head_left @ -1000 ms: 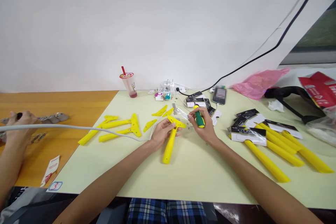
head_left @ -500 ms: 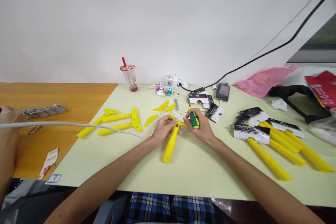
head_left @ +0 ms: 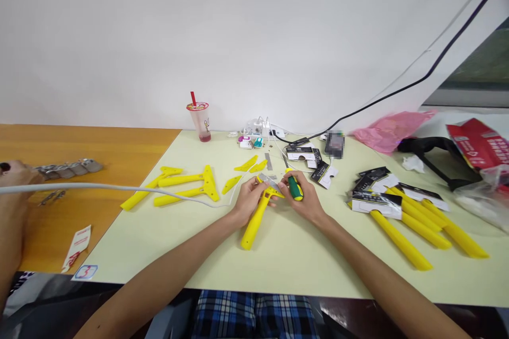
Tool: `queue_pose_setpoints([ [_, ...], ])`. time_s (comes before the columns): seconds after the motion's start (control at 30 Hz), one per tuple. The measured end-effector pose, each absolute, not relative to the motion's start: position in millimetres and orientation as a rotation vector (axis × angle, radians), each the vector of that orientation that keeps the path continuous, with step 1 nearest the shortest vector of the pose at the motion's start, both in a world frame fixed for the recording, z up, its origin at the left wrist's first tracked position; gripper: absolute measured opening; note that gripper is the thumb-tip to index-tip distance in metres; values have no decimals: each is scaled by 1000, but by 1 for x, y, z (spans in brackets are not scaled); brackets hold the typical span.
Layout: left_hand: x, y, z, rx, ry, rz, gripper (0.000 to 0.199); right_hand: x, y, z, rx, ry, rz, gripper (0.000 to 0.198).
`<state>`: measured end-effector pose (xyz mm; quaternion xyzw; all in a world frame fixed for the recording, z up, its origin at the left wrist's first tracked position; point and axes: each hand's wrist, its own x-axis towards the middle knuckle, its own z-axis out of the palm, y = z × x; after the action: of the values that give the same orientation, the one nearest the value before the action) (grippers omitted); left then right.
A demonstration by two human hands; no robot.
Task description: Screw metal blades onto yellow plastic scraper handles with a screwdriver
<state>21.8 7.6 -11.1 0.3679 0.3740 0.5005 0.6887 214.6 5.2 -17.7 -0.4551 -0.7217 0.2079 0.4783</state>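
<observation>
while grasping yellow plastic t-shaped scraper [head_left: 255,225] mid-frame in left hand [head_left: 247,201], presumably for steadiness, clutches green-and-yellow screwdriver [head_left: 295,188] in right hand [head_left: 307,206].

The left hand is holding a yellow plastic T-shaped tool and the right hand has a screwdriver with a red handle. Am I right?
Not quite: in the head view, the screwdriver has a green and yellow handle, not red. The left hand does hold the yellow plastic T-shaped tool, and the right hand has the screwdriver.
</observation>
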Motion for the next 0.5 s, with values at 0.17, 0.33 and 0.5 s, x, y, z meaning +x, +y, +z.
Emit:
queue_pose_setpoints([
  [0.17,21,8,-12,805,853,1158,34,224,12,-20,-1093,-1708,430,25],
  [0.33,18,8,-9,778,842,1222,39,249,9,9,-1061,-1663,51,24],
  [0.5,16,6,-3,775,840,1214,47,366,-21,69,-1189,-1510,-620,27],
])
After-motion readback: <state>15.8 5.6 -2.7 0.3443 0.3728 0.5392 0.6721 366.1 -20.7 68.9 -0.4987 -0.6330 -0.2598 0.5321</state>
